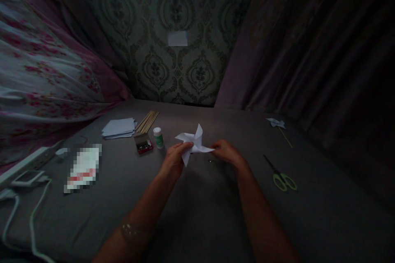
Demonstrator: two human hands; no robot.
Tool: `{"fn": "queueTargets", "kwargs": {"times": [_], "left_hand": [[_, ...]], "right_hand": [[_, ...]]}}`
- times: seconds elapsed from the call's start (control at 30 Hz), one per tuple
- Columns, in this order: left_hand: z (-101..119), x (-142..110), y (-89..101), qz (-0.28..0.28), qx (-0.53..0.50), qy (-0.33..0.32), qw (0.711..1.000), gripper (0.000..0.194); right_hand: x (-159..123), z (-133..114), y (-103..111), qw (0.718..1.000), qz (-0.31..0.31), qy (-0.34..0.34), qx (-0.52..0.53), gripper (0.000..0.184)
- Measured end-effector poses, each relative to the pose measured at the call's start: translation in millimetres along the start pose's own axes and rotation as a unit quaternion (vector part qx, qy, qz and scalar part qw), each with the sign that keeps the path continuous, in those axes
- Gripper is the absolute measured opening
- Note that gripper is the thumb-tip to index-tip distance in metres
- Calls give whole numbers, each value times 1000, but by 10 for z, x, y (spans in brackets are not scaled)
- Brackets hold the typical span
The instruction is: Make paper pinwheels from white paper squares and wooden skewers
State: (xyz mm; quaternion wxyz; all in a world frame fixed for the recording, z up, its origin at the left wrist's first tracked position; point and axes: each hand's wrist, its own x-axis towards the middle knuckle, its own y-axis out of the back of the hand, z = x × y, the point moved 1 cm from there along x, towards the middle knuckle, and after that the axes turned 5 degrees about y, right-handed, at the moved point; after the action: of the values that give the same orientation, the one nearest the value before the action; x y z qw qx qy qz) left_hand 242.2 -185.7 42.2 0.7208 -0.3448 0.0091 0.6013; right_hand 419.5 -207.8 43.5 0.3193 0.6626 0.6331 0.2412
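A white paper pinwheel (pixel 194 141) is held up over the grey bed surface (pixel 203 205) in the middle of the view. My left hand (pixel 174 160) pinches its lower left side with closed fingers. My right hand (pixel 226 152) sits just right of the pinwheel, fingers curled toward its centre; what they pinch is too small to make out. A tiny dark item (pixel 210 160) lies on the surface just below the right fingertips.
Stacked white paper squares (pixel 119 128), wooden sticks (pixel 147 121), a small open box of pins (pixel 143 145) and a white bottle (pixel 158 137) lie at left. Green-handled scissors (pixel 280 176) and a finished pinwheel on a stick (pixel 277 124) lie at right. Power strip and cables (pixel 27 172) are far left.
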Motion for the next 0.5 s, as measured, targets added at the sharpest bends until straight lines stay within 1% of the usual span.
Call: {"fn": "queueTargets", "kwargs": {"times": [0.03,0.07,0.1,0.13,0.17,0.27,0.33,0.4,0.5], "left_hand": [[-23,9,25,0,8,3,1000,8],[-49,12,51,-2,14,5,1000,10],[-76,8,77,-4,21,8,1000,12],[-103,-1,101,-7,27,9,1000,15],[-128,-14,120,-9,33,11,999,18],[-178,-58,158,-18,37,10,999,24],[-189,-78,174,-20,34,5,999,26],[-192,-86,190,-19,35,3,999,27],[-192,-91,206,-23,38,3,999,28]], "right_hand": [[-9,-13,63,997,41,4,69,29],[-26,-43,115,986,69,14,149,38],[-48,-87,148,970,81,24,226,46],[-73,-142,157,957,65,28,281,53],[-97,-202,145,950,43,36,308,56],[-135,-350,7,945,-39,35,321,51],[-127,-394,-111,936,-78,23,341,45],[-107,-404,-196,928,-86,10,362,40],[-82,-403,-242,928,-57,-16,369,31]]}}
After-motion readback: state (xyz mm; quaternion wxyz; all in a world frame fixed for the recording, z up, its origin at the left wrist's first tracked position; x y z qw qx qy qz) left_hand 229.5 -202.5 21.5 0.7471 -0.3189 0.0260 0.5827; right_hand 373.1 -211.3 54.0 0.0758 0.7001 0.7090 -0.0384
